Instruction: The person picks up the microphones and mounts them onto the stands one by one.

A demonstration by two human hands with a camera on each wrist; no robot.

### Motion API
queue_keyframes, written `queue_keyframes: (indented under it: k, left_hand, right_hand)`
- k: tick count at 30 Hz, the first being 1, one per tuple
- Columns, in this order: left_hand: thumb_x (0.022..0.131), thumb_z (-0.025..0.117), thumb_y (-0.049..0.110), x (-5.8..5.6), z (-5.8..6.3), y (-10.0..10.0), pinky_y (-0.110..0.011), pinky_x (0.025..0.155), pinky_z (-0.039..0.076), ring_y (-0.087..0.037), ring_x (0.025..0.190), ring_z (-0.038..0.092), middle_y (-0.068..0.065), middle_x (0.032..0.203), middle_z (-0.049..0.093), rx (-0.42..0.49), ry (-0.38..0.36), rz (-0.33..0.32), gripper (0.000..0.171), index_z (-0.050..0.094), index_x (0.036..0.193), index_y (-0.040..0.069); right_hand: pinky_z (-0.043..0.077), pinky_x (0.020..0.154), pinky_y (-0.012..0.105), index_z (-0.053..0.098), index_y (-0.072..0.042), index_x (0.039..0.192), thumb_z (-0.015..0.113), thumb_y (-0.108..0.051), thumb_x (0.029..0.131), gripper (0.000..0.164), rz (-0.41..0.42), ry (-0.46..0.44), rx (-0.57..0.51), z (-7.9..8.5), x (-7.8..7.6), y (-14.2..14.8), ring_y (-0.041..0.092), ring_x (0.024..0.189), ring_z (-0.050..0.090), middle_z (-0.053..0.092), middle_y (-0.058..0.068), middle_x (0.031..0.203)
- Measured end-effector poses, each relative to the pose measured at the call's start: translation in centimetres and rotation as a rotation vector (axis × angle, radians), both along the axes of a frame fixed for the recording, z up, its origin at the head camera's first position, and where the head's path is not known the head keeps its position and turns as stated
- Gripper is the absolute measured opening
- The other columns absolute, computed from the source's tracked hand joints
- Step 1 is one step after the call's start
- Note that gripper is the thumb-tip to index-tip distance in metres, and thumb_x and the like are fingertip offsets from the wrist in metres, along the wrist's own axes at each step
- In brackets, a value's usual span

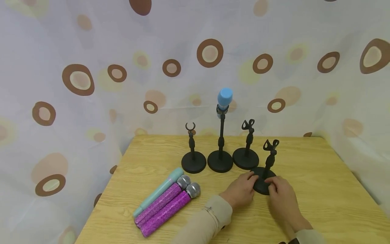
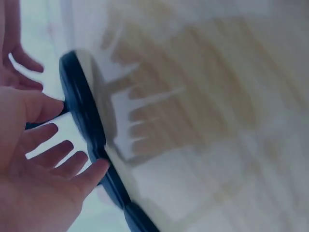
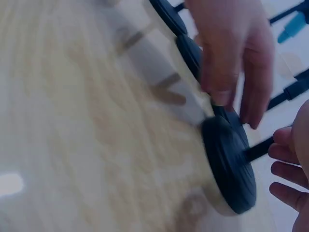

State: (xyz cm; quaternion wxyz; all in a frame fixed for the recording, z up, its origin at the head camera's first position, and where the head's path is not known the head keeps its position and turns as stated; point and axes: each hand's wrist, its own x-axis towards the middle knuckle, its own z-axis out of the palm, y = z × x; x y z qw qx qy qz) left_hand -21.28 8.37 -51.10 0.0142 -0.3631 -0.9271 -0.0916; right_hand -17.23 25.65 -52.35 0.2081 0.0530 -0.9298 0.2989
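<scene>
A black stand [image 1: 261, 185] is standing upright on the wooden surface [image 1: 323, 189], at the right end of a group, with the left hand [image 1: 240, 190] and the right hand [image 1: 284, 200] lying on either side of its round base. The left hand's fingers are spreading loosely beside the rim; the right hand's are bending slightly, spaced apart, near the pole (whether either is pressing the base, I cannot tell). Fingers are covering part of the rim, and the right sleeve [image 1: 309, 236] is running out of the head view. Close behind, another stand [image 1: 245, 159] is standing; whether the bases are touching is unclear. Further left, a taller stand [image 1: 220, 163] is holding a blue microphone [image 1: 224, 98], its body mostly hidden behind its head, and a ring-topped stand [image 1: 193, 162] is standing beside it. Nearer, a green microphone [image 1: 159, 192] and two purple microphones [image 1: 167, 214] are lying side by side.
</scene>
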Motion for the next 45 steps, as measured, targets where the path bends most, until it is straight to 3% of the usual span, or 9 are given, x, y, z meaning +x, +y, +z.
queue_keyframes:
  k: [4, 8, 14, 24, 36, 45]
  left_hand:
    - [0.103, 0.051, 0.026, 0.8, -0.4, 1.0, -0.021, 0.112, 0.04, -0.014, 0.141, 0.043, 0.0, 0.154, 0.042, -0.086, -0.023, 0.028, 0.045, 0.045, 0.147, 0.02]
    - [0.103, 0.051, 0.029, 1.1, -0.6, 1.6, -0.02, 0.111, 0.04, -0.012, 0.141, 0.042, 0.004, 0.154, 0.042, -0.14, 0.003, 0.056, 0.045, 0.045, 0.147, 0.023]
    - [0.102, 0.053, 0.029, 1.3, -0.5, 1.4, -0.02, 0.11, 0.041, -0.011, 0.14, 0.043, 0.006, 0.152, 0.044, -0.129, 0.02, 0.095, 0.042, 0.048, 0.144, 0.024]
    - [0.1, 0.057, 0.027, 2.7, 0.0, 0.3, -0.023, 0.095, 0.054, -0.012, 0.132, 0.051, 0.006, 0.144, 0.052, -0.093, 0.06, 0.124, 0.034, 0.055, 0.134, 0.024]
    - [0.1, 0.054, 0.039, 5.3, 0.4, -0.6, -0.026, 0.082, 0.057, -0.013, 0.132, 0.045, 0.005, 0.145, 0.043, -0.267, 0.022, 0.194, 0.051, 0.043, 0.147, 0.023]
    - [0.099, 0.056, 0.04, 6.4, 0.4, -1.5, -0.029, 0.077, 0.057, -0.015, 0.127, 0.045, 0.002, 0.139, 0.045, -0.277, 0.007, 0.232, 0.049, 0.049, 0.144, 0.021]
  right_hand:
    - [0.047, 0.09, 0.063, 0.057, 0.013, 0.121, 0.049, -0.004, 0.096, 0.031, 0.002, -0.145, -0.008, -0.4, -1.3, 1.4, 0.052, 0.11, 0.054, 0.056, 0.035, 0.122]
    - [0.037, 0.103, 0.068, 0.044, 0.017, 0.135, 0.052, -0.011, 0.1, 0.046, 0.013, -0.243, 0.009, -2.1, -2.2, 1.7, 0.057, 0.127, 0.04, 0.041, 0.039, 0.14]
    - [0.036, 0.106, 0.067, 0.044, 0.015, 0.136, 0.053, -0.011, 0.099, 0.046, -0.017, -0.188, 0.019, -3.5, -2.2, 0.9, 0.053, 0.132, 0.039, 0.039, 0.035, 0.144]
    - [0.04, 0.102, 0.066, 0.051, 0.015, 0.129, 0.059, -0.008, 0.096, 0.042, -0.023, -0.077, 0.039, -3.4, -0.6, -0.6, 0.051, 0.127, 0.045, 0.045, 0.034, 0.138]
    - [0.045, 0.096, 0.064, 0.06, 0.012, 0.119, 0.069, -0.009, 0.09, 0.037, 0.021, -0.036, 0.061, -3.0, 1.1, -2.1, 0.05, 0.118, 0.052, 0.055, 0.03, 0.127]
    - [0.046, 0.094, 0.062, 0.065, 0.006, 0.111, 0.075, -0.014, 0.086, 0.033, 0.034, -0.028, 0.08, -2.8, 2.0, -3.3, 0.046, 0.113, 0.055, 0.059, 0.026, 0.12]
